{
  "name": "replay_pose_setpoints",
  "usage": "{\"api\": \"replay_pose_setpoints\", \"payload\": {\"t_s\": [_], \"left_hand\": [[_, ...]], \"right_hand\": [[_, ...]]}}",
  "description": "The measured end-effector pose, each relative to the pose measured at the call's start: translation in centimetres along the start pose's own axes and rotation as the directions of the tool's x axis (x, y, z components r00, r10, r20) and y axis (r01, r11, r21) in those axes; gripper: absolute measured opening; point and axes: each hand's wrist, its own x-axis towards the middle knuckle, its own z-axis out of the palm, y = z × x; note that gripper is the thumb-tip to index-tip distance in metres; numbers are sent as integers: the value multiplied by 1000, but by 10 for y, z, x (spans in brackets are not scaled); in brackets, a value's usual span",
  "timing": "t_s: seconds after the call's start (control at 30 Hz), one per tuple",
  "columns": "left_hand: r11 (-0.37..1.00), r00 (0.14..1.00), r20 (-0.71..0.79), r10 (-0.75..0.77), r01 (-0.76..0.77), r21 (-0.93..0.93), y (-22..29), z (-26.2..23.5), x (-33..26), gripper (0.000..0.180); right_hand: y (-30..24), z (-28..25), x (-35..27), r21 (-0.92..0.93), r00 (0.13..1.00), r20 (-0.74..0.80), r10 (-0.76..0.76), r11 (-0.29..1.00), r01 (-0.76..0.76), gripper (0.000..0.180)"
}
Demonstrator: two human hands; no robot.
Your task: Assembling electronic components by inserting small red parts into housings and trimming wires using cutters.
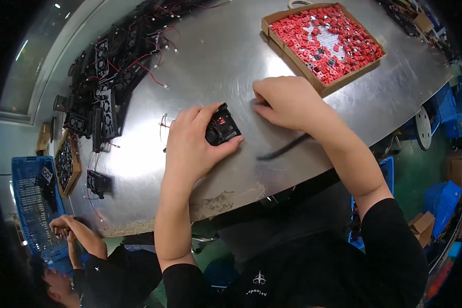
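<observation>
My left hand (pixel 192 133) is closed around a black plastic fan unit (pixel 232 123) on the metal table, fingers over its far side and thumb along its near edge. A small red part (pixel 221 121) shows inside the unit, and the rest of it is hidden under my palm. To the right, apart from the unit, my right hand (pixel 287 100) is closed with its fingers curled in and thumb tucked below. Whatever it pinches, if anything, cannot be seen. Below my right wrist lies a dark strip or cable (pixel 280 150), partly covered by the forearm.
A cardboard tray (pixel 355 77) of small red parts stands at the far right. Black fan units (pixel 105 97) with red wires are heaped at the left; one fan unit (pixel 98 184) lies nearer. A blue crate (pixel 33 200) and a co-worker's hands (pixel 64 226) are at lower left.
</observation>
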Motion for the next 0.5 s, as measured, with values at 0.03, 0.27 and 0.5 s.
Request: {"api": "replay_pose_setpoints", "payload": {"t_s": [0.03, 0.27, 0.5], "left_hand": [[1000, 1000, 0, 15, -15, 21, 0, 0, 0, 66], [998, 1000, -2, -6, 6, 64, 1, 2, -2, 65], [998, 998, 31, -48, 47, 41, 4, 2, -2, 66]], "right_hand": [[-2, 4, 3, -3, 1000, 0, 5, 1000, -5, 27], [29, -4, 23, 48, 860, -503, 85, 996, -70, 31], [101, -10, 18, -89, 782, -410, 469, 833, -546, 25]]}}
